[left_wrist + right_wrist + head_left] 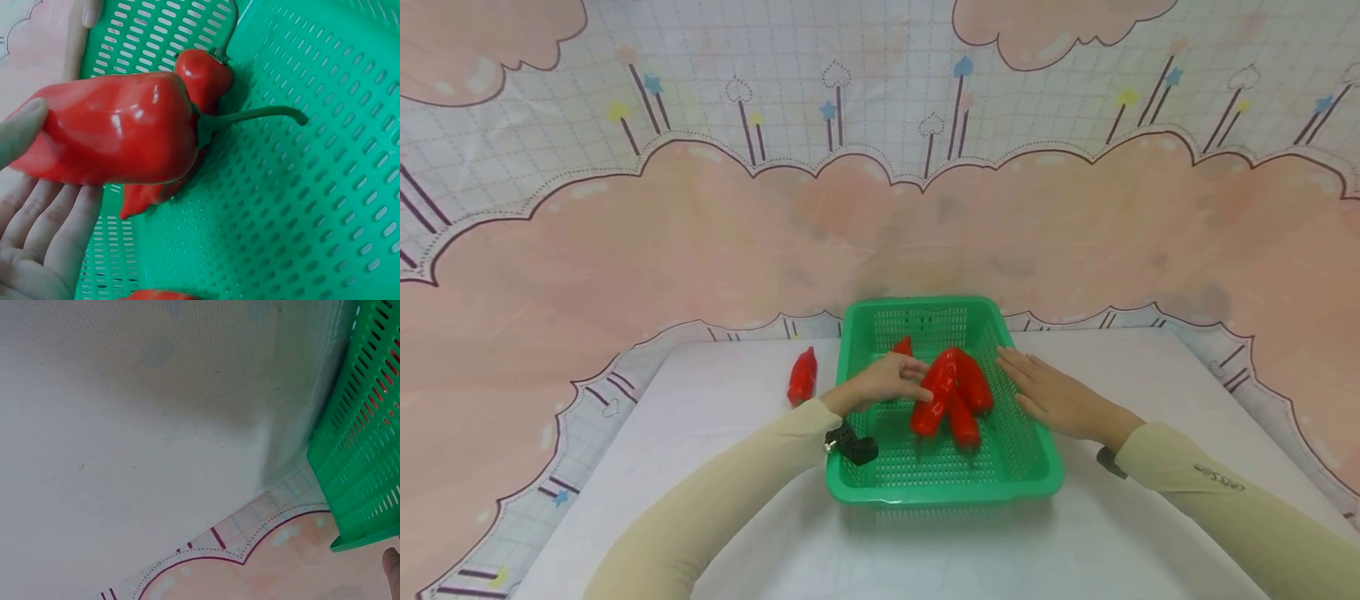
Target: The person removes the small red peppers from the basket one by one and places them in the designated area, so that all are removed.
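Observation:
My left hand (889,380) reaches into a green plastic basket (940,494) and holds a red pepper (934,400). In the left wrist view the thumb lies on one side of this pepper (125,128) and the fingers on the other; its green stem (262,114) points away from the hand. Beside it in the basket are two more red peppers (973,385) (962,423). Another pepper (904,346) is partly hidden behind the left hand. My right hand (1062,400), fingers straight, is at the basket's right rim; whether it touches cannot be told.
One red pepper (802,377) lies on the white table (730,475), left of the basket. A patterned cloth (737,225) hangs behind the table. The basket's perforated wall (362,431) rises at the right edge of the right wrist view.

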The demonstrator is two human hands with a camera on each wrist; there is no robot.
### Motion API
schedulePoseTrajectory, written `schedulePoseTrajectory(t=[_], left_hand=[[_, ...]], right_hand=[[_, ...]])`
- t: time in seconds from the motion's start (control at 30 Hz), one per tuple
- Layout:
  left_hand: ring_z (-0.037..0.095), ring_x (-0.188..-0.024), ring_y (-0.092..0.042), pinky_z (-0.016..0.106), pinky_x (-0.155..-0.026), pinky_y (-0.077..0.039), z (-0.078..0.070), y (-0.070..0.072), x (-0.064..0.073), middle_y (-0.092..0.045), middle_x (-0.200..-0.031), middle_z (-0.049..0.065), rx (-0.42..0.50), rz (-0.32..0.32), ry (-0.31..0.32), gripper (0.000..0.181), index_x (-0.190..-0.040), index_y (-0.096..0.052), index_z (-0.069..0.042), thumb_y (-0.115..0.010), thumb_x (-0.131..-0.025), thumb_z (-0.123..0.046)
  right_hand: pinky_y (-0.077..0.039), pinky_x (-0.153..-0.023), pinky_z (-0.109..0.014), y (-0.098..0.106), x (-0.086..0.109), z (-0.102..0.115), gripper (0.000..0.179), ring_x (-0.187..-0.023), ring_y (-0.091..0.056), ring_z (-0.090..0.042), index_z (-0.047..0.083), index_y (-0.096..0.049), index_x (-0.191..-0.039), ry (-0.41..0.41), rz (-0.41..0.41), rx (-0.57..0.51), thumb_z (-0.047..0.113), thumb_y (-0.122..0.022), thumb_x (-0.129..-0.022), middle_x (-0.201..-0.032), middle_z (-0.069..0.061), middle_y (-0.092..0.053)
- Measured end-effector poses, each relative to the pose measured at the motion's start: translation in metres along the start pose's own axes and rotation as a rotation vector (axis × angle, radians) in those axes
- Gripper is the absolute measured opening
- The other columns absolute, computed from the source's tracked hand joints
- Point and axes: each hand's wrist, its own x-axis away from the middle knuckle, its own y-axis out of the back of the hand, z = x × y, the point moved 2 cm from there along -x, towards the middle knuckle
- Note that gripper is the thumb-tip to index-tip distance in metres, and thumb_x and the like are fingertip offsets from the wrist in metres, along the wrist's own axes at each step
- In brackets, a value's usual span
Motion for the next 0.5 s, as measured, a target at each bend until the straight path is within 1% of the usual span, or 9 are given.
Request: schedulePoseTrajectory(t=[0.2,0.4,0.5], left_hand=[[0.03,-0.115,-0.06,0.036,-0.091,-0.053,-0.008,0.002,0.005,-0.062,-0.124,0.019,-0.011,-0.062,-0.023,0.05,-0.128,-0.054,0.002,-0.07,-0.082,-0.011],[0.031,-0.117,-0.058,0.038,-0.093,-0.052,-0.018,0.007,0.016,-0.06,-0.126,0.02,-0.027,-0.167,-0.042,0.051,-0.129,-0.053,0.002,-0.07,-0.083,-0.013],[0.031,-0.119,-0.057,0.039,-0.094,-0.052,-0.023,0.011,0.02,-0.06,-0.126,0.02,-0.017,-0.215,-0.044,0.052,-0.129,-0.053,0.003,-0.071,-0.082,-0.012]], right_hand=[[-0.022,-0.116,-0.05,0.0,0.0,0.0,0.058,-0.143,-0.023,-0.034,0.003,-0.025,-0.148,-0.003,-0.003,-0.005,0.027,-0.043,-0.097,-0.156,-0.013,-0.023],[-0.021,-0.117,-0.05,0.001,0.0,0.001,0.059,-0.143,-0.023,-0.034,0.003,-0.024,-0.148,-0.005,0.002,-0.016,0.027,-0.043,-0.097,-0.156,-0.013,-0.022],[-0.021,-0.117,-0.05,0.001,0.0,0.0,0.058,-0.143,-0.022,-0.034,0.003,-0.024,-0.148,-0.002,0.003,-0.016,0.026,-0.042,-0.097,-0.156,-0.013,-0.022]])
